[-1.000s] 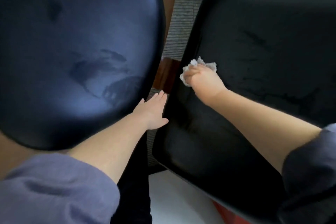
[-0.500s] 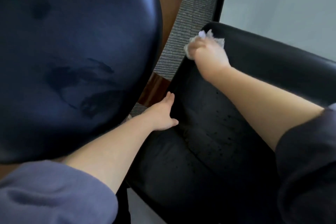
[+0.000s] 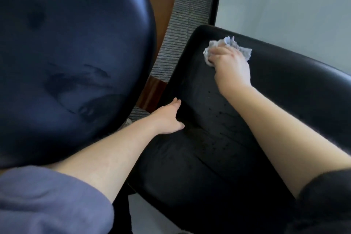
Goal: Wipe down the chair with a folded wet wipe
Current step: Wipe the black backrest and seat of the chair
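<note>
A black padded chair seat (image 3: 218,157) fills the lower right, tilted, with dark wet streaks across its middle. My right hand (image 3: 230,65) grips a crumpled white wet wipe (image 3: 239,47) and presses it on the seat near its far left corner. My left hand (image 3: 168,119) rests flat with straight fingers on the seat's left edge.
A large round dark blue backrest (image 3: 72,62) with smudge marks fills the left. Between it and the seat show a striped grey carpet (image 3: 182,40) and a brown wooden piece (image 3: 152,91). Pale floor (image 3: 294,5) lies beyond the seat.
My right hand has slid the wipe from the seat's left edge up to the far corner and a little to the right. The left hand stays on the left edge.
</note>
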Demonstrator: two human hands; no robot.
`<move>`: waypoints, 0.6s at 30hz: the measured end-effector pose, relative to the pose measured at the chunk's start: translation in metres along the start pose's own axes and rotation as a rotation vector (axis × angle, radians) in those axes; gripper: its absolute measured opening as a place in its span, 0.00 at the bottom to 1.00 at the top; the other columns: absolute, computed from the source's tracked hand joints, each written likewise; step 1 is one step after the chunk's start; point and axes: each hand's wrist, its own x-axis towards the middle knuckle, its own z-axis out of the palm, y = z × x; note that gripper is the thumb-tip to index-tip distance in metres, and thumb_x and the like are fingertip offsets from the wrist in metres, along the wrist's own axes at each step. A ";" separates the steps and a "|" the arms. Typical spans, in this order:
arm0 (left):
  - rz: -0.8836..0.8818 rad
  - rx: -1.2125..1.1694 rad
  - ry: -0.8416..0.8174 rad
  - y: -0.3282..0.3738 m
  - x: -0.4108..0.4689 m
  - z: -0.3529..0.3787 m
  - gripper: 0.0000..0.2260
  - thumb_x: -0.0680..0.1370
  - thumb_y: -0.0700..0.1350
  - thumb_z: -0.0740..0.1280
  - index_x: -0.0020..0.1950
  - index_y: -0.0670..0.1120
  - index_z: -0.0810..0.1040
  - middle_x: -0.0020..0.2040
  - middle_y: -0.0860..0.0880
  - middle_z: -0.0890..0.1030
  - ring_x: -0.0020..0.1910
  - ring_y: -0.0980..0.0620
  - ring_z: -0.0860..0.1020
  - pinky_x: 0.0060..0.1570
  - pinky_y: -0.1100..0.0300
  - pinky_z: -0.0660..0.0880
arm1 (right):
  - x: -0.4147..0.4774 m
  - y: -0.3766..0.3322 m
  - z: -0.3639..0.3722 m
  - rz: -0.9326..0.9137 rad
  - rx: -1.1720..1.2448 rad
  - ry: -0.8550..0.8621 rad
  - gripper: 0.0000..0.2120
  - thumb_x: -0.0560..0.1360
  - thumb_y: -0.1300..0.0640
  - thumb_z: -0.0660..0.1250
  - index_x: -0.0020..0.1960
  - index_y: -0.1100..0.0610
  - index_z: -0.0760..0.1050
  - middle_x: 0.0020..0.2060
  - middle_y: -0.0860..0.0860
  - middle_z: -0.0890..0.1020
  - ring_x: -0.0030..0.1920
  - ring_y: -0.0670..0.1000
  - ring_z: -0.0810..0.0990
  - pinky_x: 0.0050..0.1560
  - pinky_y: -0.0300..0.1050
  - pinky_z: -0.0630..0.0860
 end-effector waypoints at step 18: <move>0.244 -0.826 0.101 0.150 -0.052 -0.003 0.13 0.81 0.47 0.65 0.66 0.51 0.76 0.55 0.49 0.84 0.52 0.51 0.84 0.48 0.50 0.82 | -0.133 -0.012 -0.095 0.698 0.966 0.244 0.11 0.75 0.62 0.65 0.51 0.47 0.76 0.49 0.45 0.79 0.47 0.41 0.79 0.46 0.35 0.78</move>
